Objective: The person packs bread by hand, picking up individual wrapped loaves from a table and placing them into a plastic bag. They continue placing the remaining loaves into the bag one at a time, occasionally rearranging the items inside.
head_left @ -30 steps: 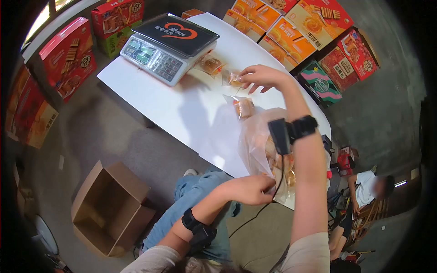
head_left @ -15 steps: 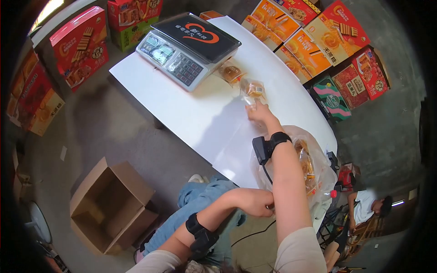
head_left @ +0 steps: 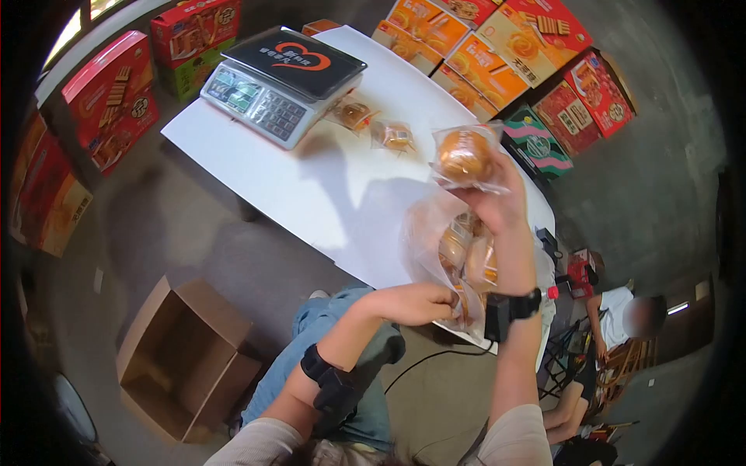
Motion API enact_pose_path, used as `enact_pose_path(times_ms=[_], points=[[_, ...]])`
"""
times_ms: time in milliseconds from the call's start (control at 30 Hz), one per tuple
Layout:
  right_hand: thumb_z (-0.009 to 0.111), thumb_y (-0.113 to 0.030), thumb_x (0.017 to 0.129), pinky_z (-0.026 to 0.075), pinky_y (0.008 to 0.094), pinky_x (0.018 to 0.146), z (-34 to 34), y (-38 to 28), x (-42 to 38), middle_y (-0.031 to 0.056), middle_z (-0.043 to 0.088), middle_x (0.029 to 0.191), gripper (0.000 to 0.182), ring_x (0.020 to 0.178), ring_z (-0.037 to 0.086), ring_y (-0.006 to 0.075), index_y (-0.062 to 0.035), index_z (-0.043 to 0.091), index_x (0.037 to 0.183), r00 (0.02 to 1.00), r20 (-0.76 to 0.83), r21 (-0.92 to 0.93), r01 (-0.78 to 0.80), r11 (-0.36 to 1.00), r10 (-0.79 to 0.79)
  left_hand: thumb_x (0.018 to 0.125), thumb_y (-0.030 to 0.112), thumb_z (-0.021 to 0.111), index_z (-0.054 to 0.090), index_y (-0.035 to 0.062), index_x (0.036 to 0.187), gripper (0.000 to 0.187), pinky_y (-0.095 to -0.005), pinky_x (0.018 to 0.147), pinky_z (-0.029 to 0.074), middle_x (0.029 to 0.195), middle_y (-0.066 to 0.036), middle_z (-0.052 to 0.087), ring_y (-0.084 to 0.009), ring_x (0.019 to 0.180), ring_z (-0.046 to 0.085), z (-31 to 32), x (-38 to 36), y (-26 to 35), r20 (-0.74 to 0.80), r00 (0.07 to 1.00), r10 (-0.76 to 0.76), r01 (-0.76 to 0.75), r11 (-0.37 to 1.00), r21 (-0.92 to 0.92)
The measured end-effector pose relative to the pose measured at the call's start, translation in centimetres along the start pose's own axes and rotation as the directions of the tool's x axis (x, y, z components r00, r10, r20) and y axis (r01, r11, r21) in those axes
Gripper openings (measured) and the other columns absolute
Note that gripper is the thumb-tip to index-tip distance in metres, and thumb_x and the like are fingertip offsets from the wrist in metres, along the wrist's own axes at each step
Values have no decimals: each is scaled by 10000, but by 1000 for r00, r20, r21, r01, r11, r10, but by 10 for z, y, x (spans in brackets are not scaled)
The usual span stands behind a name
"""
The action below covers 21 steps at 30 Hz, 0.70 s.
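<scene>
My right hand (head_left: 500, 196) is raised over the table, closed around a round golden bun (head_left: 465, 155) in a clear wrapper. Below it, a thin clear plastic bag (head_left: 423, 233) lies open on the table with several wrapped buns (head_left: 453, 247) inside. At the bag's near edge, my left hand (head_left: 423, 303) is closed, its fingers pinching the plastic. Two more wrapped pieces lie apart near the scale: a bun (head_left: 396, 137) with a label, and a darker bun (head_left: 353, 115) beside the scale's corner.
A digital scale (head_left: 284, 85) stands at the far left of the white table (head_left: 249, 171). Snack boxes (head_left: 497, 54) are stacked beyond the table. An open cardboard box (head_left: 186, 357) sits on the floor at left. Another person (head_left: 618, 318) sits at lower right.
My right hand has left the labelled bun on the table and now holds another wrapped bun above the bag. My left hand has moved to the bag's edge. The view has shifted slightly.
</scene>
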State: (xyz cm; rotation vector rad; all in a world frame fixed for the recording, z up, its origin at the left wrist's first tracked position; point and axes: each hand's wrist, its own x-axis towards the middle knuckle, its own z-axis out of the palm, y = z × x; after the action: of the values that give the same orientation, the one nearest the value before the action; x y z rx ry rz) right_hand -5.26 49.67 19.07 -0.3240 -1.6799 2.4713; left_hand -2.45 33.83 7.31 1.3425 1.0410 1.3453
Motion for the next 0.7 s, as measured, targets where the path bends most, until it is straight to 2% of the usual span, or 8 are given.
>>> enact_pose_path(times_ms=[167,267,333,367,433,500,567,700], points=[[488,-296,834,349,494,976,-36,-24,-103,158,475,1244,524,1147,468,320,-39,387,1280,982,-102,109,170,979,-159,871,159,497,575,-24,1002,238,-267,766,415,869,-75,599,-124,821,509,6,-2,14,-115,992,47,-55,996,-66],[591,-171,751,369,439,969,-40,-24,-154,137,492,1216,545,1157,462,280,-12,428,1245,892,-142,-275,381,883,-429,865,123,495,617,-56,872,216,-273,779,420,818,-84,633,-144,807,556,11,4,5,-281,960,-2,-40,989,-143],[630,-75,668,354,396,986,-41,-24,-173,144,463,1258,643,1185,443,252,-28,414,1272,867,-4,-898,216,384,-498,866,123,492,619,-60,846,223,-278,781,421,807,-90,637,-155,803,564,14,6,11,-301,953,38,-96,979,-181],[630,-75,668,354,396,986,-49,-22,-176,144,463,1258,643,1185,443,252,-28,414,1272,866,-9,-897,213,386,-499,866,123,489,621,-63,820,233,-282,783,422,796,-96,640,-166,798,572,16,8,12,-328,942,77,-155,963,-219],[627,-12,607,360,336,980,-63,-14,-178,146,457,1270,699,1182,446,239,-66,425,1273,977,98,-983,65,-172,-187,867,147,491,619,-51,802,245,-259,724,417,770,-70,630,-132,759,549,22,13,8,-369,922,116,-208,953,-218],[608,-19,619,366,327,970,-69,-2,-168,153,456,1270,659,1179,447,257,-100,454,1255,992,10,-998,2,-59,-128,868,171,492,616,-39,784,258,-236,664,412,744,-44,621,-99,720,527,28,18,7,-411,898,158,-264,940,-215],[611,18,584,348,346,979,-88,15,-150,152,461,1258,682,1161,453,277,-68,454,1241,944,-328,-863,-284,419,-36,872,152,482,605,-39,784,243,-235,692,409,746,-46,616,-100,733,523,33,19,9,-441,887,137,-287,912,-293],[605,28,600,419,355,897,-127,31,-116,152,468,1231,668,1137,465,278,-67,435,1239,944,-224,-960,-171,219,-241,875,143,482,596,-32,796,223,-231,700,408,759,-41,610,-95,738,517,36,23,2,-434,885,168,-317,900,-300]])
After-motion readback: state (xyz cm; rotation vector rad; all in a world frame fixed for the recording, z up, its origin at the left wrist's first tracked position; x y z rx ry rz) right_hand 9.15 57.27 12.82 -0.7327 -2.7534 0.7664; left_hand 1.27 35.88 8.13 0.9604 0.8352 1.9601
